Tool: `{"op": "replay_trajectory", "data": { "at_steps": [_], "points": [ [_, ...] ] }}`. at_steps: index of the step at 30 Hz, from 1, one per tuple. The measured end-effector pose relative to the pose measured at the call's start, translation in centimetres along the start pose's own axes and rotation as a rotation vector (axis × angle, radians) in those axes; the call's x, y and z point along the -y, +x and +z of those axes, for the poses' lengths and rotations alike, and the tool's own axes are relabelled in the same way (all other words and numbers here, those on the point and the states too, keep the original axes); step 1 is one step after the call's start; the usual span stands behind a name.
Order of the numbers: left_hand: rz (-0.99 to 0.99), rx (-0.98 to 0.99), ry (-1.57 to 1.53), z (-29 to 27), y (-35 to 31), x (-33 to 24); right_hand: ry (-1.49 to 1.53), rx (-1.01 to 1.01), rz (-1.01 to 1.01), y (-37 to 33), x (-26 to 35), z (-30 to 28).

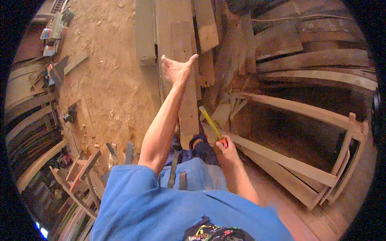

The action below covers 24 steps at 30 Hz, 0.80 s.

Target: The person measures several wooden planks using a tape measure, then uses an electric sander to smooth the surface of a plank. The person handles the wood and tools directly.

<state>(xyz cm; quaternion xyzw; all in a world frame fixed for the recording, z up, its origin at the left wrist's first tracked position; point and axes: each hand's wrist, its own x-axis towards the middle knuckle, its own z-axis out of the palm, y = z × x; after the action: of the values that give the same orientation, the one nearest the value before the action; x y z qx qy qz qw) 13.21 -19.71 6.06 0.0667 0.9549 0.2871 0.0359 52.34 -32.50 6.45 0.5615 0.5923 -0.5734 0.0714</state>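
Note:
My left hand (177,71) is stretched forward above a long wooden board (187,110), thumb and fingers spread wide, holding nothing. Whether it touches the wood I cannot tell. Lower and to the right, my right hand (230,151) is closed around a tape measure (223,141) with a red and black case. A short length of its yellow blade (210,123) sticks out, slanting up and left beside the near end of the board.
Further planks (207,34) lie alongside the board. A wooden frame (289,158) stands close on my right, with stacked timber (317,60) behind it. Sawdust covers the floor (112,72) to the left, edged by offcuts (76,62) and a wooden trestle (82,176).

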Motion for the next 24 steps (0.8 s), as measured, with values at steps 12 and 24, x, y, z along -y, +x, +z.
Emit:
{"op": "replay_trajectory", "data": {
  "at_steps": [12, 24],
  "points": [
    [0.09, 0.573, -0.125, -13.3, -0.9, 1.2, 0.562, -0.083, 0.534, -5.4, -13.6, 1.8],
    [-0.132, 0.764, -0.615, -23.5, -13.9, 14.8, 0.6, -0.056, 0.156, -2.4, -1.7, -0.1]
  ]
}}
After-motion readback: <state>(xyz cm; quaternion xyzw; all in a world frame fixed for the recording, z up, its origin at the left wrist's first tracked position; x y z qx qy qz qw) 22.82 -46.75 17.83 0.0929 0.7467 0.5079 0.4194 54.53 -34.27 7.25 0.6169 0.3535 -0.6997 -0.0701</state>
